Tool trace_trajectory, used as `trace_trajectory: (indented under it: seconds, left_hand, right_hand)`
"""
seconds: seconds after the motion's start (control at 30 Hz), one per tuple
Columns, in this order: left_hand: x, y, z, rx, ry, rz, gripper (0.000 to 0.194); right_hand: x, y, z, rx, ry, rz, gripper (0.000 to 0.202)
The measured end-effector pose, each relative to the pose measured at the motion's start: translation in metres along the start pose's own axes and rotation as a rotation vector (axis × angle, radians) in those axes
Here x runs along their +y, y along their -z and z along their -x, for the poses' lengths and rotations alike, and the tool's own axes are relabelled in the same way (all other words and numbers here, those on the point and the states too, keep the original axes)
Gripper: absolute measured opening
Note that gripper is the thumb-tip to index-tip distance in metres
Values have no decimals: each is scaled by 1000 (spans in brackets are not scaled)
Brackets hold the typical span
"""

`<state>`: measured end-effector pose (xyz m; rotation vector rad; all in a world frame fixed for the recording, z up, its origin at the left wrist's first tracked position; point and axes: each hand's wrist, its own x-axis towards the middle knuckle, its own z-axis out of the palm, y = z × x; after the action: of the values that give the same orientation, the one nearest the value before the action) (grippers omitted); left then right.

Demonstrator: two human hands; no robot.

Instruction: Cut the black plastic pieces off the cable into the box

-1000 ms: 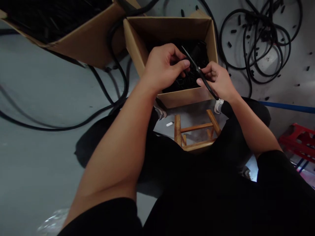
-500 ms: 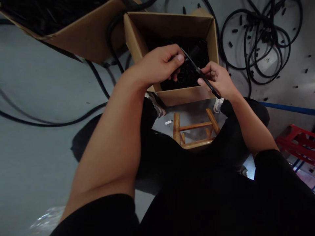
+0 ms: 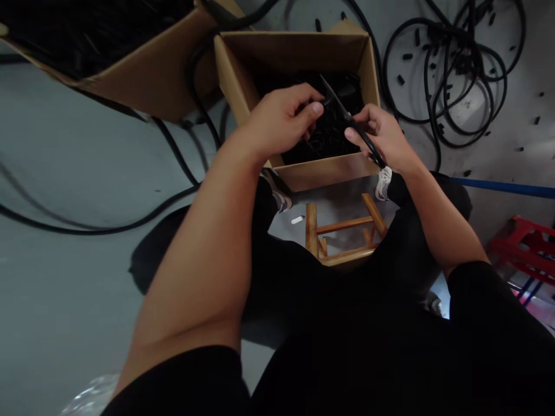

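Observation:
My right hand (image 3: pixel 381 136) is closed around the black handles of a pair of scissors (image 3: pixel 347 112), whose narrow blades point up and to the left. My left hand (image 3: pixel 290 112) is curled, thumb and fingertips close together beside the blades. A dark bit shows at its fingertips, but against the black background I cannot make out what it is. Both hands are over an open cardboard box (image 3: pixel 327 173). Inside that box lies a heap of small black pieces (image 3: pixel 316 136), partly hidden by my left hand.
A larger cardboard box (image 3: pixel 143 75) full of black pieces stands at upper left. Thick black hose (image 3: pixel 173 150) runs along the floor; more hose lies coiled (image 3: pixel 427 75) at right among scattered short black bits. A wooden stool (image 3: pixel 311 228) is between my legs, a red stool (image 3: pixel 520 245) at right.
The scissors and my right hand have shifted slightly, and the blades show a little apart from my left fingertips. The whole view has also moved a little.

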<state>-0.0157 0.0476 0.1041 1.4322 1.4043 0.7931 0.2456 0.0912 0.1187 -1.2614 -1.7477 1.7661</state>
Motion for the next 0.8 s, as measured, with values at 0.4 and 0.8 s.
trace_trajectory:
  seconds: [0.4,0.8]
  left_hand:
    - [-11,5,-9,210,65,254,71]
    - [-11,-6,-9,268,187,87,47]
  right_hand:
    - [6,1,-10,-10,-12,12,60]
    - [-8,-8,2,-46,-24,82,60]
